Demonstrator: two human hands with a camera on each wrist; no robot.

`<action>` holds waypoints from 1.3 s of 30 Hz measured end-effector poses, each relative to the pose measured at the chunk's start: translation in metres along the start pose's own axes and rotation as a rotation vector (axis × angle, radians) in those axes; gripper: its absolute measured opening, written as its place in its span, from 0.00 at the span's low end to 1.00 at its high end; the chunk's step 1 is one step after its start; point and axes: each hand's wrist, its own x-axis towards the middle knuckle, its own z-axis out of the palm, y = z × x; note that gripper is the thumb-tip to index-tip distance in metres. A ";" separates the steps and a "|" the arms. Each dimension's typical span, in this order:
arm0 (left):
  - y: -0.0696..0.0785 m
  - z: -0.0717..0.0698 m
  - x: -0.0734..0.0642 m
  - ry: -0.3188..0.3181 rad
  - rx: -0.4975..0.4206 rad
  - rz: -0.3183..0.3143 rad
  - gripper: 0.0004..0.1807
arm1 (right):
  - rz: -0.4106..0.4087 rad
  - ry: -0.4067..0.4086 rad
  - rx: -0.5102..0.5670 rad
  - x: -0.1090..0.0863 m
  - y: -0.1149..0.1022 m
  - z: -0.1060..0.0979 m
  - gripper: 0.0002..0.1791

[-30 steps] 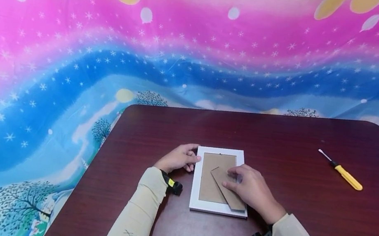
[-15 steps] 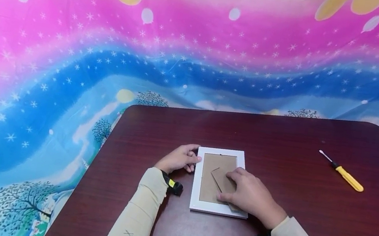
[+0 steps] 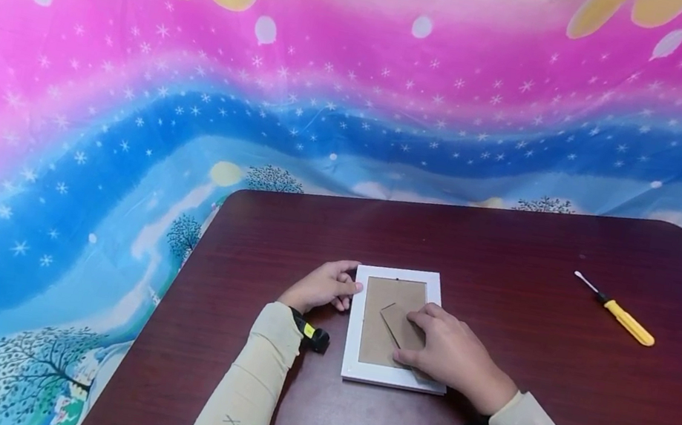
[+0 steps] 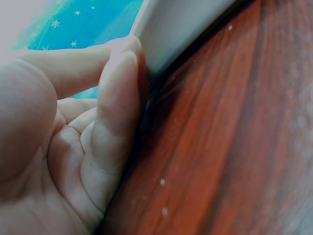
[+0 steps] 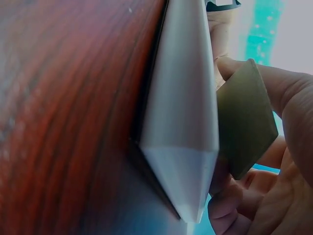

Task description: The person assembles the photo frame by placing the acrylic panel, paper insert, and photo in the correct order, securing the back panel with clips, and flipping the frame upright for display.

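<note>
A white picture frame [image 3: 356, 324] lies back side up on the table, its brown backing board [image 3: 370, 341] showing. On that board a brown easel stand [image 3: 398, 324] slants toward the frame's lower right corner. My right hand [image 3: 461, 353] pinches the stand between thumb and fingers and covers its lower part. Seen from the right wrist, the stand [image 5: 244, 122] tilts out past the white side of the frame [image 5: 181, 98]. My left hand [image 3: 323, 287] holds the frame's left edge, thumb on the rim. In the left wrist view, thumb and finger meet the frame's side [image 4: 181, 36].
A screwdriver with a yellow handle [image 3: 629, 322] lies toward the right of the dark red wooden table [image 3: 509, 259]. Behind the table's far edge hangs a printed pink and blue cloth [image 3: 348, 86]. Black cameras [image 3: 315, 336] are strapped to both wrists.
My right hand has shifted slightly down over the stand, its thumb moving down and left to the stand's left edge. The left hand and the frame have stayed in place.
</note>
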 end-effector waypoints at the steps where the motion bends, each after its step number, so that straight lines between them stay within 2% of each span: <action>1: 0.000 0.000 0.000 0.000 -0.001 0.000 0.37 | 0.000 0.000 -0.001 0.000 0.000 0.000 0.35; 12: -0.002 -0.001 0.002 -0.005 -0.010 -0.006 0.37 | 0.009 -0.010 -0.024 -0.002 -0.002 -0.003 0.37; 24: -0.001 -0.001 0.003 -0.019 0.005 -0.017 0.36 | -0.025 0.015 -0.093 -0.003 -0.002 -0.003 0.36; 32: 0.025 0.001 -0.016 -0.020 0.003 -0.005 0.35 | -0.032 0.021 -0.109 -0.001 -0.001 -0.001 0.36; 39: -0.004 -0.002 0.002 0.000 0.006 -0.003 0.37 | -0.038 0.025 -0.112 -0.003 -0.002 0.000 0.34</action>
